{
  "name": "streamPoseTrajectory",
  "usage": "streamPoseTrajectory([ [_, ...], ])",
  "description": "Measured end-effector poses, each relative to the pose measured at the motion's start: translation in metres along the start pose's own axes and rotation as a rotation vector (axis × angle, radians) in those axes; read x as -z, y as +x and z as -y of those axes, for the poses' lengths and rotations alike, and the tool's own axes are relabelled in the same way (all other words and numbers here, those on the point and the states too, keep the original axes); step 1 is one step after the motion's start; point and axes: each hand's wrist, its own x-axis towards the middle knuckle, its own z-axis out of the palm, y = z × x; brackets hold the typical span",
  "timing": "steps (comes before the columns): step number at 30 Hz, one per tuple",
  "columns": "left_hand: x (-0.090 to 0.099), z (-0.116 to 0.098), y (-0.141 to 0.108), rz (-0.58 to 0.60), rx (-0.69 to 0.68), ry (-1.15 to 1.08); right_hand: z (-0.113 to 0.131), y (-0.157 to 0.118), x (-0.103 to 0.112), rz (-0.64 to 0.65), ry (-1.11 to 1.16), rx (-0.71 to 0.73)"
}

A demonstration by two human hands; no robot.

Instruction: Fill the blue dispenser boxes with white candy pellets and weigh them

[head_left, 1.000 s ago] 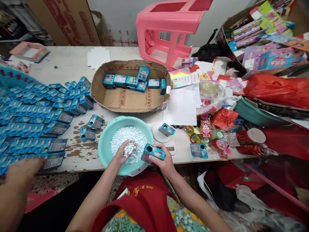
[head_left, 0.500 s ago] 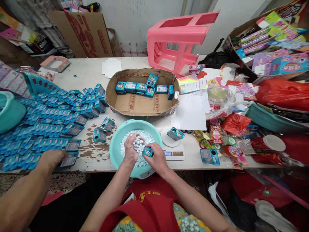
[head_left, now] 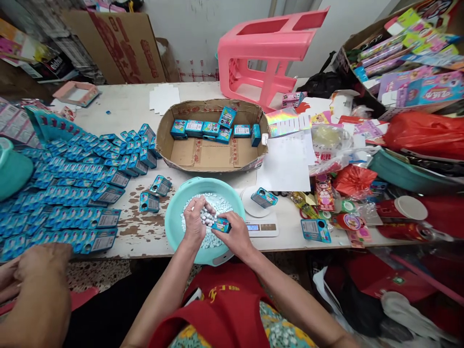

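Observation:
Over a turquoise basin (head_left: 174, 227) of small white candies (head_left: 213, 239), my left hand (head_left: 195, 220) is cupped around a heap of the candies. My right hand (head_left: 235, 234) grips a small blue candy box (head_left: 221, 225) by its side, its near end close against the left hand's candies. Whether candies are passing into the box I cannot make out. Just right of the basin is a white digital scale (head_left: 264, 228), with another blue box (head_left: 264, 197) lying tilted on its round plate.
A cut-down cardboard box (head_left: 213, 162) holding several blue boxes stands behind the basin. Rows of blue boxes (head_left: 72, 193) cover the left side, where a co-worker's hands (head_left: 43, 263) are. One blue box (head_left: 315, 230) lies right of the scale, and a pink stool (head_left: 268, 48) behind.
My left hand's fingers have curled further over the candies, and the box in my right hand has turned more level. The co-worker's hand has drawn back from the rows of boxes.

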Motion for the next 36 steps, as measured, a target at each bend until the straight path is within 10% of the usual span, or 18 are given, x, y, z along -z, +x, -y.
streamPoseTrajectory([
  [36, -0.017, -0.006, 0.0, -0.062, -0.118, 0.033, 0.005, 0.016, 0.006, 0.018, 0.043, 0.017],
])
